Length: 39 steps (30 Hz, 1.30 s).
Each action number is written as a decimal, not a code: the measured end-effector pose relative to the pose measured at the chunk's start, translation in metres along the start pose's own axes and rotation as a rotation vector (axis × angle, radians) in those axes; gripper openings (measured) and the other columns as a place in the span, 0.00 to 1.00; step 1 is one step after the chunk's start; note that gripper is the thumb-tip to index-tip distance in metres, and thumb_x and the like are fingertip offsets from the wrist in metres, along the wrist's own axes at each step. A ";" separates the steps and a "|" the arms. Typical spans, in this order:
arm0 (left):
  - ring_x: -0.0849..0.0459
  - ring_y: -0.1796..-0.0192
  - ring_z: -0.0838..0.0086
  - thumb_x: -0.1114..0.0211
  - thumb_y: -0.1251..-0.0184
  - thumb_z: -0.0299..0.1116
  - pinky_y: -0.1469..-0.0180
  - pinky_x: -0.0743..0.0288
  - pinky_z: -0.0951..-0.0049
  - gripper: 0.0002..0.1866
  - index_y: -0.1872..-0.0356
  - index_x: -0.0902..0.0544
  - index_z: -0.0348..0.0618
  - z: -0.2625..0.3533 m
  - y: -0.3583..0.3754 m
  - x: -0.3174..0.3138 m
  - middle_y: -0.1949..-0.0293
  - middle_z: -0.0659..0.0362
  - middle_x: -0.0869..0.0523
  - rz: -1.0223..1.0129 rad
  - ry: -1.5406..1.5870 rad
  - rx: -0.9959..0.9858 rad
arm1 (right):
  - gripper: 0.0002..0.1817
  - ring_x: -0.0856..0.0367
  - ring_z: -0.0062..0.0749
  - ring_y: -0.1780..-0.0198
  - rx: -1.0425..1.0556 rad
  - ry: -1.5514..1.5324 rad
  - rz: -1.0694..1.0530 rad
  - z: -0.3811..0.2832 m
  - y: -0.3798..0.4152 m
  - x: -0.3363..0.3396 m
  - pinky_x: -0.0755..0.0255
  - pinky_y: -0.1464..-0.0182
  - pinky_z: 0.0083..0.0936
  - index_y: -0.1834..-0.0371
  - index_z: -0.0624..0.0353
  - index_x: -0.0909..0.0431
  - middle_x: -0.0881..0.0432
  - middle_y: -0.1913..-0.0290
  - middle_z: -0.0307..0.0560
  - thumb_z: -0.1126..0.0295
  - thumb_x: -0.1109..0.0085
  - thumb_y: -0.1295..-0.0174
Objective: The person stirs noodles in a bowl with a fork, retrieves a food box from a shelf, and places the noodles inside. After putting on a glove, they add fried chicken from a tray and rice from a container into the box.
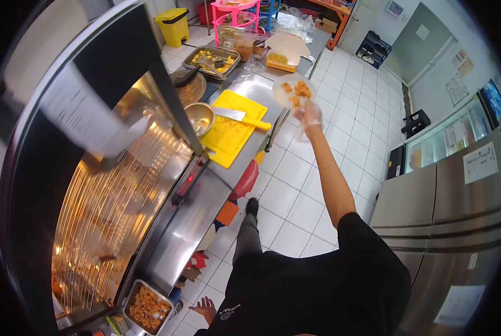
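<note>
Wrapped in a clear plastic glove, my right hand [309, 116] grips the edge of a round translucent plate [281, 89] bearing orange food pieces [300, 91]. The plate is held over the tiled floor, beside the steel counter. My left hand [205, 309] is low near my body with fingers spread and nothing in it, close to a metal tray of chopped food [148, 307]. On the counter, a knife with a yellow handle [256, 122] lies across a yellow cutting board [228, 137], and a metal bowl [199, 118] sits at the board's left.
A lit warming cabinet with wire racks [116, 218] stands at the left. Farther along the counter [253, 89] are a tray of yellow food [212, 60] and an open takeaway box [283, 61]. Steel refrigerators [430, 224] stand at the right. A yellow bin [173, 28] is behind.
</note>
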<state>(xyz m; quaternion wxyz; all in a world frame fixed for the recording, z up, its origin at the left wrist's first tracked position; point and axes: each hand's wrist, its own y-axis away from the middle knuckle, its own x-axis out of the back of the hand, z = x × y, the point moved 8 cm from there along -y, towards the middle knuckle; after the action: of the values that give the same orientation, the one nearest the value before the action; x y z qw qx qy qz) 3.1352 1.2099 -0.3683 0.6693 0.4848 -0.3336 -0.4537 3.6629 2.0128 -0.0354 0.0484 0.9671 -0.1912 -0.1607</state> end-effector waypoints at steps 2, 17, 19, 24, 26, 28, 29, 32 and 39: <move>0.30 0.37 0.55 0.53 0.50 0.79 0.43 0.30 0.53 0.53 0.30 0.46 0.51 -0.056 -0.007 -0.014 0.35 0.49 0.32 -0.066 -0.267 0.001 | 0.16 0.19 0.38 0.73 0.112 -0.143 0.026 -0.014 -0.079 -0.002 0.20 0.77 0.27 0.54 0.67 0.33 0.23 0.59 0.53 0.65 0.47 0.37; 0.27 0.40 0.52 0.62 0.37 0.72 0.37 0.37 0.53 0.48 0.33 0.41 0.34 -0.275 0.103 -0.179 0.38 0.39 0.31 -0.179 -1.109 0.002 | 0.27 0.22 0.50 0.52 0.646 1.108 0.394 -0.034 -0.355 -0.050 0.27 0.50 0.37 0.57 0.66 0.30 0.25 0.54 0.63 0.61 0.29 0.54; 0.26 0.40 0.54 0.62 0.37 0.72 0.39 0.37 0.52 0.47 0.32 0.42 0.37 -0.279 0.109 -0.182 0.38 0.42 0.30 -0.188 -1.102 0.038 | 0.28 0.24 0.51 0.50 0.596 1.108 0.316 -0.038 -0.356 -0.060 0.29 0.48 0.38 0.56 0.66 0.30 0.25 0.53 0.62 0.60 0.29 0.54; 0.25 0.41 0.58 0.63 0.37 0.73 0.43 0.35 0.55 0.45 0.32 0.41 0.44 -0.297 0.116 -0.162 0.36 0.50 0.30 -0.156 -1.024 0.044 | 0.31 0.26 0.53 0.49 0.618 1.097 0.120 -0.038 -0.363 -0.064 0.31 0.46 0.39 0.52 0.64 0.30 0.26 0.51 0.60 0.56 0.29 0.53; 0.25 0.41 0.59 0.62 0.38 0.73 0.44 0.35 0.56 0.44 0.32 0.40 0.46 -0.308 0.120 -0.146 0.36 0.51 0.30 -0.132 -1.016 0.033 | 0.32 0.28 0.54 0.48 0.840 1.193 0.217 -0.050 -0.361 -0.062 0.32 0.45 0.38 0.52 0.66 0.30 0.27 0.51 0.59 0.55 0.29 0.53; 0.24 0.42 0.60 0.61 0.37 0.72 0.44 0.35 0.56 0.43 0.32 0.39 0.47 -0.320 0.127 -0.124 0.37 0.52 0.28 -0.130 -0.962 0.028 | 0.32 0.27 0.49 0.52 0.911 1.039 0.323 -0.072 -0.349 -0.055 0.32 0.46 0.36 0.54 0.67 0.32 0.28 0.56 0.56 0.55 0.29 0.52; 0.24 0.42 0.60 0.61 0.37 0.72 0.44 0.35 0.56 0.43 0.33 0.38 0.46 -0.326 0.131 -0.116 0.38 0.51 0.28 -0.150 -0.986 -0.001 | 0.32 0.27 0.47 0.55 0.848 0.936 0.345 -0.082 -0.333 -0.054 0.32 0.47 0.35 0.52 0.66 0.34 0.29 0.60 0.54 0.55 0.30 0.50; 0.22 0.45 0.59 0.58 0.35 0.68 0.46 0.32 0.56 0.41 0.34 0.38 0.42 -0.343 0.151 -0.068 0.42 0.49 0.25 -0.106 -0.923 -0.031 | 0.25 0.29 0.37 0.60 0.318 0.095 0.110 -0.047 -0.284 -0.037 0.28 0.64 0.27 0.58 0.66 0.35 0.31 0.63 0.52 0.59 0.33 0.45; 0.18 0.52 0.60 0.51 0.32 0.60 0.53 0.25 0.61 0.34 0.41 0.32 0.38 -0.356 0.191 0.045 0.46 0.48 0.22 0.091 -0.668 -0.191 | 0.16 0.26 0.20 0.72 -0.764 -0.221 -0.725 0.148 0.097 -0.029 0.30 0.73 0.16 0.53 0.54 0.24 0.25 0.68 0.33 0.56 0.56 0.31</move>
<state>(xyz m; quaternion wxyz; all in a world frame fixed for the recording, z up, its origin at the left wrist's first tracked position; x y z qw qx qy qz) 3.5210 1.3133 -0.2959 0.5849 0.2293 -0.5116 -0.5862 3.5547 1.9297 -0.1516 0.3180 0.8619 0.2231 -0.3259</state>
